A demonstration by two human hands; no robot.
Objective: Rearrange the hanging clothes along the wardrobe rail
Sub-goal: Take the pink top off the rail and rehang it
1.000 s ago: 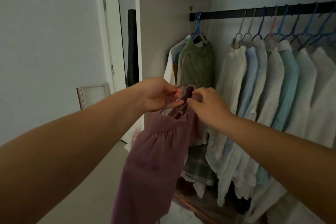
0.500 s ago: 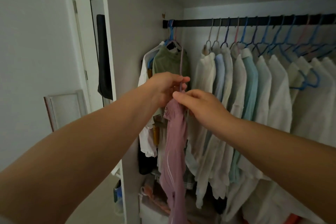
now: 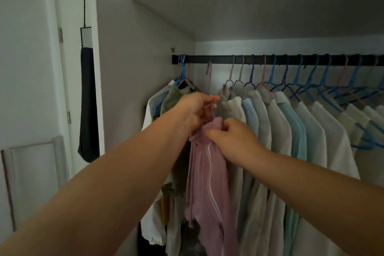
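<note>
Pink hanger's hook [image 3: 208, 68] sits just under the black rail [image 3: 291, 60], straight up from the left hand [image 3: 196, 110], w/ the mauve garment [image 3: 207, 172] hanging long-axis vertical between the olive top [image 3: 172, 100] and the pale shirts [image 3: 280, 131]. Left hand is nearer the hook, fingers curled tight pinching the hanger's neck. Right hand [image 3: 234, 141] is lower, gripping bunched fabric at the garment's top, so prob the lift onto the rail falls to the left.

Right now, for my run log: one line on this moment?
step: hanging mauve garment | left hand: pinches hanger | right hand: grips garment top | hook: at rail, between green top and shirts
</note>
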